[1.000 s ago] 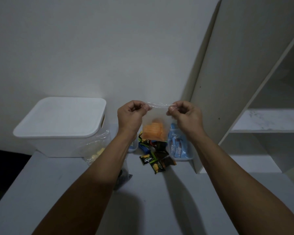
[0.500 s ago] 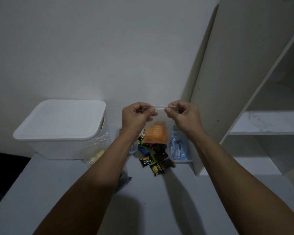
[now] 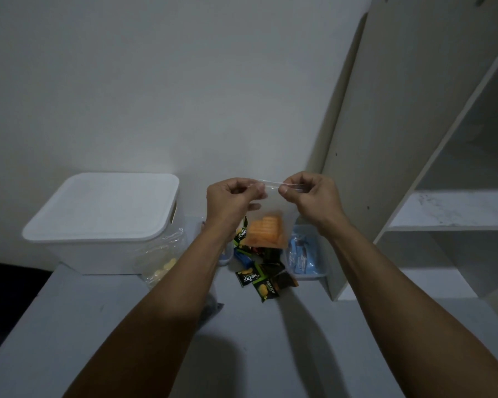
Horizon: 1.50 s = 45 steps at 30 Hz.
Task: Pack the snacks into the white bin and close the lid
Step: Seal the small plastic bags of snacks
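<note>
**A:** You've got the clear zip bag point(image 3: 270, 214) held up at centre frame. Your left hand point(image 3: 231, 203) pinches the top edge at its left end and your right hand point(image 3: 309, 196) pinches it at the right end, fingers curled tight on the strip. Why hold it so high?

**B:** My guess is so the orange snacks point(image 3: 266, 231) hang in the bottom and keep clear of the seal while you press it. Held taut between two pinches, the strip lies straight.

**A:** And the white bin point(image 3: 104, 222)?

**B:** It sits at the left of the frame on the grey table point(image 3: 98, 326), with its lid point(image 3: 110, 205) on. So nothing can go in until you lift that off.

**A:** What else is waiting?

**B:** Below your hands there are dark snack packets point(image 3: 263, 278) scattered on the table. A blue tray of blue packets point(image 3: 305, 258) sits to the right of them, against the shelf unit point(image 3: 414, 139). A second clear bag point(image 3: 163, 261) with pale yellow pieces leans by the bin's near corner.

**A:** So where are you in the job?

**B:** Early, I'd say. No snack can be seen in the bin, and both your hands are busy with this one bag.
</note>
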### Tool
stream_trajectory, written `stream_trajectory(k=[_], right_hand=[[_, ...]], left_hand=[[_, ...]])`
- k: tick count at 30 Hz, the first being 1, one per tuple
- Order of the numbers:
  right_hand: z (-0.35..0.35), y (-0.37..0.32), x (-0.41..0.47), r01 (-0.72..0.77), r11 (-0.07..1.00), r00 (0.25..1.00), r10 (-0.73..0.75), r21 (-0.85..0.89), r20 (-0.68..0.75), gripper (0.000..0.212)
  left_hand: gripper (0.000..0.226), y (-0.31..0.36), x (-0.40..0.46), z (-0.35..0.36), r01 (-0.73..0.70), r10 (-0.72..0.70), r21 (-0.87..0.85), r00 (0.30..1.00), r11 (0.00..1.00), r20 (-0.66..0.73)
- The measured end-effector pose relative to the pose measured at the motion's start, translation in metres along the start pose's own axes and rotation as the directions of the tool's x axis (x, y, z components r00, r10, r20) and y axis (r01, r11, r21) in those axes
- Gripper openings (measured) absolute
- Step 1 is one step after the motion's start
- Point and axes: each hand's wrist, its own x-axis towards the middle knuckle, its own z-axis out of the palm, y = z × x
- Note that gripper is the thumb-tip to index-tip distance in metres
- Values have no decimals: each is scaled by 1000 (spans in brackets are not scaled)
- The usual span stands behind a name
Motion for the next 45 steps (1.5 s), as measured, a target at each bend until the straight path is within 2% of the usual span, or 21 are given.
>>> stream_trajectory(k=[4, 7, 10, 14, 17, 20, 22, 25, 30, 35, 40, 45], right_hand=[[-1, 0, 1, 0, 998, 998, 4, -66, 69, 7], [1, -2, 4, 42, 987, 991, -21, -157, 136, 11], [3, -4, 6, 64, 976, 991, -38, -209, 126, 9], [4, -3, 5, 62, 981, 993, -42, -182, 110, 6], [0, -4, 3, 46, 986, 987, -20, -158, 159, 7], [-9, 0, 3, 17, 987, 992, 4, -160, 129, 10], [-12, 0, 2, 16, 985, 995, 1, -172, 96, 11], [-13, -4, 1, 11, 988, 993, 8, -157, 118, 10], [-16, -4, 0, 21, 989, 989, 1, -148, 146, 15], [-19, -5, 3, 12, 991, 996, 1, -136, 93, 7], [-24, -4, 8, 12, 989, 995, 3, -145, 103, 11], [-28, -10, 7, 24, 996, 988, -11, -84, 153, 7]], left_hand=[[13, -2, 2, -2, -17, 19, 41, 998, 999, -61], [10, -3, -3, 2, -64, 69, 121, 997, 991, -38], [6, -3, -6, 3, -65, 66, 107, 998, 992, -10], [3, 0, -6, 1, -52, 47, 111, 998, 992, 47], [8, -1, -4, 0, -72, 74, 146, 997, 987, -8], [7, -1, -2, -2, -71, 79, 135, 995, 988, -58], [3, -2, -2, -4, -53, 53, 113, 999, 992, 3], [6, -1, -4, -3, -46, 32, 162, 996, 986, 87], [6, 6, -4, 1, -72, 69, 165, 997, 984, 19], [8, 8, 0, -6, -36, 36, 115, 999, 993, 3], [14, 10, 3, -11, -57, 59, 135, 998, 989, -11], [4, 11, 5, -20, 38, -42, 59, 996, 998, 81]])
